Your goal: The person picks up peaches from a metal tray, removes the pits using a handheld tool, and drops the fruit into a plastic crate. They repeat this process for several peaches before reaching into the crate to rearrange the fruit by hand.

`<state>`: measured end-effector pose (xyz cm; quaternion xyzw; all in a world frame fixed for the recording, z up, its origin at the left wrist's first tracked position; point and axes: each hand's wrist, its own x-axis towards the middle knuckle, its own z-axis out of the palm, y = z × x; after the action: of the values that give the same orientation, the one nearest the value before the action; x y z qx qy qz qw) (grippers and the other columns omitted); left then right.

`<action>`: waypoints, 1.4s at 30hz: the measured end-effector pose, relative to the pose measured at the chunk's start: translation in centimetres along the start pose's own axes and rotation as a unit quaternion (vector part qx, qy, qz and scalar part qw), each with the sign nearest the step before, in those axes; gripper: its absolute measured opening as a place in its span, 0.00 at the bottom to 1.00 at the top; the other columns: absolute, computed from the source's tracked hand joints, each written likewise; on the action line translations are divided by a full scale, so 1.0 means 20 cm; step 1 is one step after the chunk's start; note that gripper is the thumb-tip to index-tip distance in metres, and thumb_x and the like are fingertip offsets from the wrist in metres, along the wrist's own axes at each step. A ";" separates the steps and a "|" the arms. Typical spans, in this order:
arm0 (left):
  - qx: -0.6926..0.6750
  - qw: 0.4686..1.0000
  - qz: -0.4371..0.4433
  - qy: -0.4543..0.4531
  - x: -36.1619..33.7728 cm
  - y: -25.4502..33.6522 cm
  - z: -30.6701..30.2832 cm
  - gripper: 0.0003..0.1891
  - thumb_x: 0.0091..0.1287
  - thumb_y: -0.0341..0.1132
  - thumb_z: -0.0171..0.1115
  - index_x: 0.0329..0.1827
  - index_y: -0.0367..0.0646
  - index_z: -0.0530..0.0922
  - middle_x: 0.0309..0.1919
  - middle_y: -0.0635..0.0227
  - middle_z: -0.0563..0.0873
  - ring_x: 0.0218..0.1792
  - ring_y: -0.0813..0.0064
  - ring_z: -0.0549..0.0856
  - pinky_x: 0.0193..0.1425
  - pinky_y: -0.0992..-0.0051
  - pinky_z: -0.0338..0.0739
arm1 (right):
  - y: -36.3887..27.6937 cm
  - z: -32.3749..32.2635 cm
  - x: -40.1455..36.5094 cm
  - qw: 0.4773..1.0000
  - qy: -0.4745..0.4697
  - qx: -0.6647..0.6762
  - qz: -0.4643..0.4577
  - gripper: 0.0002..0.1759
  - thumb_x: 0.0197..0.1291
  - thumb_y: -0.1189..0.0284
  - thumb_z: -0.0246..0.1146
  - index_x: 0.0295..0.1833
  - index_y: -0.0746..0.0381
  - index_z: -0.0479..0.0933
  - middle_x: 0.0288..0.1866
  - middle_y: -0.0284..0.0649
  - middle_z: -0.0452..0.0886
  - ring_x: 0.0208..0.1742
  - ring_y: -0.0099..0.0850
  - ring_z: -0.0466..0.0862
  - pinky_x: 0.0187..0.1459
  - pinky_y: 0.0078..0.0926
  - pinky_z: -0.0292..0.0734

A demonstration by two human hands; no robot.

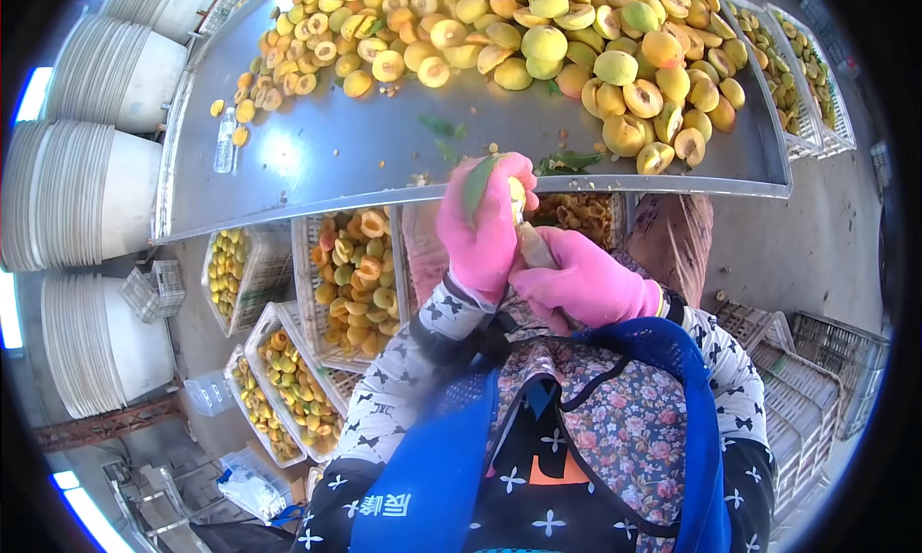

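Above my lap, at the near rim of the metal table, my left hand in a pink glove is closed around a yellow peach. Most of that fruit is hidden by the fingers, and a green leaf sticks up beside it. Pink-gloved too, my right hand grips a short tool with a grey-brown handle. The tool's upper end meets the peach; I cannot make out its tip. Whole and halved peaches are heaped at the table's far side, some cut faces showing pits or hollows.
Below the table, a crate of peach halves stands left of my legs, with more filled crates nearby. Stacked white tubs line the left. A plastic bottle lies on the table. Crates stand at right.
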<state>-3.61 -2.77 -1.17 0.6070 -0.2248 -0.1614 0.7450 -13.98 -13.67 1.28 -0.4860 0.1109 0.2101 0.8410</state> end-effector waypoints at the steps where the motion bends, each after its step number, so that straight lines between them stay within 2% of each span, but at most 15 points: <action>1: -0.021 0.998 -0.047 0.023 -0.01 0.02 0.02 0.12 0.78 0.35 0.51 0.46 0.34 0.79 0.35 0.62 0.83 0.30 0.75 0.80 0.38 0.76 0.76 | 0.02 0.00 0.01 1.000 0.006 -0.001 -0.011 0.08 0.63 0.70 0.62 0.41 0.64 0.74 0.23 0.36 0.78 0.23 0.24 0.78 0.24 0.26 0.71; 2: -0.043 0.994 -0.093 0.045 -0.01 0.04 0.03 0.13 0.78 0.35 0.51 0.45 0.34 0.79 0.34 0.62 0.83 0.29 0.75 0.80 0.37 0.76 0.76 | 0.08 0.01 0.03 0.986 0.077 -0.109 -0.098 0.08 0.63 0.70 0.61 0.40 0.64 0.74 0.23 0.35 0.77 0.22 0.24 0.77 0.23 0.25 0.70; 4: -0.044 0.987 -0.153 0.023 0.01 0.07 0.02 0.15 0.79 0.37 0.49 0.45 0.34 0.79 0.34 0.62 0.83 0.28 0.75 0.80 0.37 0.76 0.77 | 0.19 0.02 0.08 0.889 0.217 -0.310 -0.259 0.07 0.63 0.70 0.61 0.39 0.64 0.74 0.21 0.34 0.77 0.19 0.24 0.76 0.22 0.24 0.69; 8: -0.050 0.973 -0.226 0.004 0.02 0.10 -0.01 0.19 0.80 0.41 0.45 0.44 0.34 0.79 0.36 0.61 0.84 0.30 0.73 0.82 0.39 0.75 0.78 | 0.17 -0.01 0.05 0.958 0.127 -0.204 -0.153 0.07 0.62 0.71 0.62 0.39 0.64 0.74 0.23 0.34 0.77 0.17 0.25 0.74 0.21 0.23 0.67; 10: 0.017 0.992 -0.123 0.014 -0.02 0.04 0.00 0.20 0.80 0.41 0.43 0.45 0.34 0.79 0.36 0.61 0.84 0.32 0.71 0.83 0.40 0.74 0.79 | 0.07 0.00 0.01 1.000 0.018 -0.018 0.003 0.07 0.61 0.71 0.63 0.39 0.63 0.74 0.24 0.34 0.78 0.17 0.25 0.75 0.21 0.23 0.68; 11: 0.051 0.996 -0.071 0.016 -0.03 0.01 0.00 0.20 0.80 0.42 0.43 0.45 0.34 0.79 0.37 0.61 0.84 0.33 0.70 0.84 0.40 0.74 0.80 | 0.07 0.01 0.03 0.999 0.028 0.025 -0.001 0.08 0.61 0.71 0.63 0.39 0.63 0.74 0.25 0.34 0.78 0.17 0.25 0.75 0.21 0.23 0.68; 16: -0.123 0.976 -0.154 0.095 0.00 0.09 0.08 0.17 0.80 0.40 0.44 0.50 0.35 0.77 0.42 0.57 0.83 0.37 0.68 0.83 0.42 0.71 0.80 | 0.10 0.07 0.03 0.991 0.072 0.106 -0.024 0.10 0.62 0.69 0.64 0.42 0.64 0.73 0.27 0.34 0.78 0.18 0.24 0.76 0.21 0.21 0.69; 20: -0.144 0.984 -0.094 0.053 -0.02 0.05 0.04 0.16 0.79 0.40 0.44 0.50 0.35 0.76 0.45 0.55 0.82 0.38 0.67 0.83 0.43 0.70 0.80 | 0.18 0.10 0.07 0.986 0.155 -0.012 -0.067 0.15 0.63 0.66 0.65 0.45 0.65 0.72 0.29 0.38 0.80 0.24 0.28 0.80 0.26 0.28 0.75; 23: -0.075 0.990 -0.120 -0.006 -0.04 0.00 -0.05 0.23 0.81 0.48 0.40 0.56 0.36 0.75 0.44 0.57 0.85 0.39 0.65 0.86 0.47 0.69 0.83 | 0.21 0.07 0.07 0.971 0.166 -0.146 -0.093 0.16 0.62 0.66 0.66 0.46 0.66 0.72 0.30 0.46 0.82 0.28 0.39 0.84 0.30 0.36 0.78; 26: -0.018 0.980 -0.196 -0.016 0.00 0.10 -0.05 0.15 0.79 0.40 0.44 0.48 0.36 0.75 0.39 0.59 0.84 0.34 0.71 0.83 0.40 0.72 0.80 | 0.19 0.04 0.06 0.938 0.163 -0.276 -0.129 0.16 0.61 0.67 0.65 0.47 0.67 0.72 0.32 0.52 0.82 0.31 0.50 0.84 0.33 0.43 0.78; 28: 0.034 0.990 -0.113 -0.078 0.02 0.06 -0.09 0.15 0.79 0.40 0.45 0.47 0.37 0.75 0.37 0.60 0.84 0.33 0.71 0.83 0.40 0.73 0.80 | 0.19 0.03 0.06 0.920 0.176 -0.314 -0.154 0.16 0.61 0.68 0.65 0.48 0.66 0.73 0.33 0.54 0.82 0.33 0.55 0.83 0.34 0.45 0.77; 31: 0.036 0.992 -0.115 -0.028 0.00 0.06 -0.05 0.14 0.78 0.40 0.47 0.47 0.36 0.74 0.36 0.60 0.84 0.33 0.70 0.85 0.40 0.73 0.81 | 0.28 0.02 0.11 0.858 0.206 -0.384 -0.272 0.13 0.58 0.74 0.63 0.46 0.67 0.70 0.28 0.52 0.79 0.30 0.53 0.83 0.32 0.45 0.76; 36: -0.079 0.973 -0.200 0.079 0.01 0.03 0.00 0.12 0.77 0.37 0.49 0.47 0.36 0.72 0.38 0.57 0.84 0.36 0.68 0.86 0.41 0.72 0.81 | 0.25 0.02 0.11 0.811 0.262 -0.472 -0.225 0.14 0.58 0.71 0.65 0.44 0.65 0.70 0.30 0.50 0.79 0.33 0.54 0.83 0.32 0.48 0.75; 40: -0.161 0.952 -0.240 0.101 0.04 0.04 -0.02 0.11 0.77 0.37 0.49 0.48 0.36 0.72 0.39 0.56 0.83 0.36 0.67 0.85 0.43 0.71 0.81 | 0.23 -0.02 0.14 0.711 0.297 -0.594 -0.232 0.15 0.60 0.69 0.63 0.46 0.64 0.69 0.33 0.50 0.81 0.32 0.50 0.84 0.33 0.46 0.79; 42: -0.165 0.958 -0.218 0.080 0.04 0.04 -0.01 0.12 0.78 0.38 0.49 0.48 0.35 0.72 0.39 0.56 0.83 0.35 0.67 0.84 0.44 0.71 0.80 | 0.20 -0.02 0.13 0.732 0.295 -0.574 -0.217 0.14 0.60 0.69 0.64 0.46 0.63 0.69 0.33 0.48 0.80 0.32 0.48 0.84 0.33 0.45 0.79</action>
<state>-2.79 -2.80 -0.32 0.5208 0.0033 -0.3058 0.7970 -13.51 -11.61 -2.98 -0.9247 0.1035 -0.1085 0.3500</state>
